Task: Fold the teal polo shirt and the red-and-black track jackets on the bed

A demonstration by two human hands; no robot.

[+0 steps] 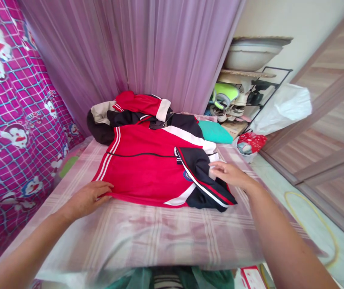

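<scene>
A red, navy and white zip-up jacket (142, 172) lies front-up on a plaid-covered table, its hem to the left. One navy sleeve (202, 176) with red and white stripes is folded across its right part. My left hand (92, 197) is at the near left corner of the jacket, with thumb and fingers closed on the edge. Over the folded sleeve, near the collar end, is my right hand (230, 174), fingers loosely stretched and apart; whether it touches the cloth is hard to tell.
Behind the jacket lie a dark cap (100, 130), another red and navy garment (143, 104) and a teal folded item (215, 131). A purple curtain (172, 52) hangs beyond. Right of the table are a shoe rack (259, 90), a red bag (251, 142) and a yellow hose (330, 228).
</scene>
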